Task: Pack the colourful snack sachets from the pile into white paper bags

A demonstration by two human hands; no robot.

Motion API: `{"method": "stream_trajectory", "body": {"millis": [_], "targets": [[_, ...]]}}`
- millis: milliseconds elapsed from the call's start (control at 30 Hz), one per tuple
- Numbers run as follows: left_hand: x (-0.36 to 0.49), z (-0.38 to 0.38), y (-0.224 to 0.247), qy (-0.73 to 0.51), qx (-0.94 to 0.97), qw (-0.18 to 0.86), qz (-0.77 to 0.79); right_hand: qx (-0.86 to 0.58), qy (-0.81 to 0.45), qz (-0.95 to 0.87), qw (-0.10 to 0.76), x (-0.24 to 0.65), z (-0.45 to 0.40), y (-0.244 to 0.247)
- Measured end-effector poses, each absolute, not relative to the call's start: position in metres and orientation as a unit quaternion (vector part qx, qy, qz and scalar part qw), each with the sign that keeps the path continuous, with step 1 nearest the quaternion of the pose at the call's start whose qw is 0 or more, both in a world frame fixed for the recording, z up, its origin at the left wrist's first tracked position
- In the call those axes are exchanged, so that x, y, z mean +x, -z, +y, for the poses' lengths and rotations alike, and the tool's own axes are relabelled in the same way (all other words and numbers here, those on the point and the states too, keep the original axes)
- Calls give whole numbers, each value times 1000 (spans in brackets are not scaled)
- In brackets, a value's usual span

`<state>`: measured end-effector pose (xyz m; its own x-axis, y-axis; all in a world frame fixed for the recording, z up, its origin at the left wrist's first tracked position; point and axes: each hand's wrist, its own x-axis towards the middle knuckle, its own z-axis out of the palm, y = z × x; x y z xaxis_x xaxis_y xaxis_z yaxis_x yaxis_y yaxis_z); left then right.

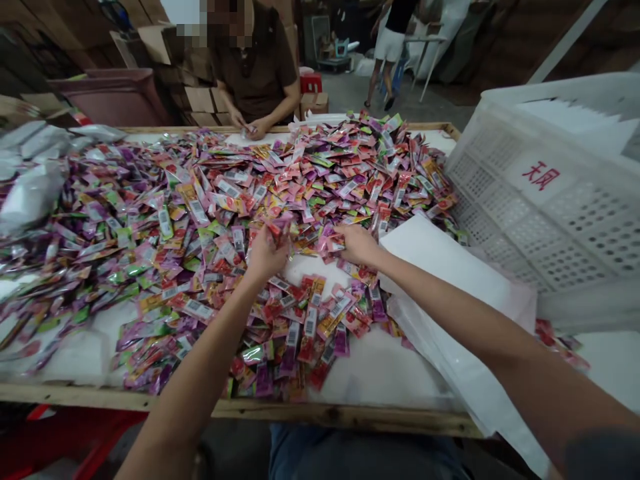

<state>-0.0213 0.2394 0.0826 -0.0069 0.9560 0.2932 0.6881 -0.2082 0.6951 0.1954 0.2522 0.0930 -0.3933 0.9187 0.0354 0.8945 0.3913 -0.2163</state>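
Observation:
Small candy packets [310, 320] in pink, purple, red, yellow and green wrappers, many with barcodes, cover much of the table. My left hand [269, 250] is closed around a few packets at the middle of the heap, its fingertips partly hidden. To its right, my right hand [356, 245] is closed on purple and pink packets [329, 241] that stick out from the fingertips. A small bare patch of white tabletop [313, 270] shows between the hands. White plastic bags [430, 267] lie under my right forearm.
A white perforated crate [545, 200] stands at the right with white sheets inside. Filled clear bags [35, 187] lie at the far left. Across the table a co-worker [257, 73] handles something small. Another person [390, 53] stands farther back. A wooden rim [350, 415] edges the table.

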Motion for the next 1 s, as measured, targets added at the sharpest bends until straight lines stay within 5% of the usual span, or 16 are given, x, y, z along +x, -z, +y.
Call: {"method": "stream_trajectory", "body": {"millis": [200, 467, 600, 800, 1000], "targets": [[-35, 123, -102, -384, 619, 355, 586, -490, -159, -856, 50, 206, 200, -101], [21, 83, -44, -67, 672, 228, 701, -342, -98, -920, -165, 176, 168, -61], [10, 97, -41, -103, 675, 266, 681, -382, -168, -907, -60, 192, 172, -58], [-22, 94, -62, -349, 572, 395, 628, -497, -284, -760, 306, 232, 160, -85], [2, 28, -64, -339, 567, 491, 567, -629, -390, -538, 403, 214, 93, -66]]}}
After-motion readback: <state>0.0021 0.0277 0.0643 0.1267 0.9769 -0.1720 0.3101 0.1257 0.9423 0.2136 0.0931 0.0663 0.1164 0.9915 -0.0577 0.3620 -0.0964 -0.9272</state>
